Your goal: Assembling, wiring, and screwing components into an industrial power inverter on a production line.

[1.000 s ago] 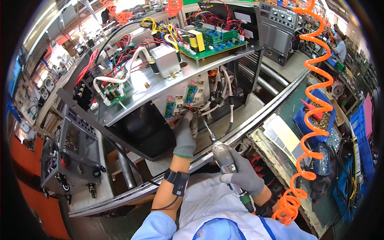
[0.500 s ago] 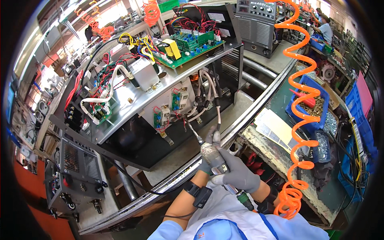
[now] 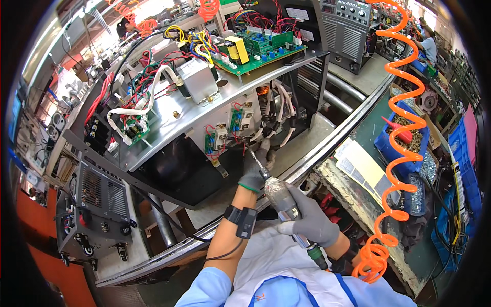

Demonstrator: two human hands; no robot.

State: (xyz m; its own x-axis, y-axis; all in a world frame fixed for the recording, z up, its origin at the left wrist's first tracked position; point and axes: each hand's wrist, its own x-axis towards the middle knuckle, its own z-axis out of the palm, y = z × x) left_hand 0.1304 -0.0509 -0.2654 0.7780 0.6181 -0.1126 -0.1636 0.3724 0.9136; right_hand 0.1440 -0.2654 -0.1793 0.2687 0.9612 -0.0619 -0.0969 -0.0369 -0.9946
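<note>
My right hand (image 3: 313, 221), in a grey glove, is wrapped round a worn, pen-straight air screwdriver (image 3: 280, 197). Its long bit (image 3: 254, 159) points up and left toward the lower edge of a metal mounting plate (image 3: 197, 128) in the open machine. My left hand (image 3: 258, 163), gloved in grey with a green cuff, reaches past the bit to the foot of thick white and black cables (image 3: 284, 115). Its fingers are curled in there; what they hold is hidden. Two small green circuit boards (image 3: 237, 120) with red wires sit on the plate, just left of the cables.
A large green circuit board (image 3: 261, 59) and loose wiring top the machine. An orange coiled hose (image 3: 406, 120) hangs at right, before a blue bin (image 3: 401, 138) of small fasteners and paper sheets (image 3: 365, 169). Grey machines stand at left (image 3: 99, 204) and far right (image 3: 345, 33).
My left hand has moved forward from beside the screwdriver to the cables inside the machine. My right hand still holds the screwdriver, slightly lower and right in view. The view has shifted somewhat.
</note>
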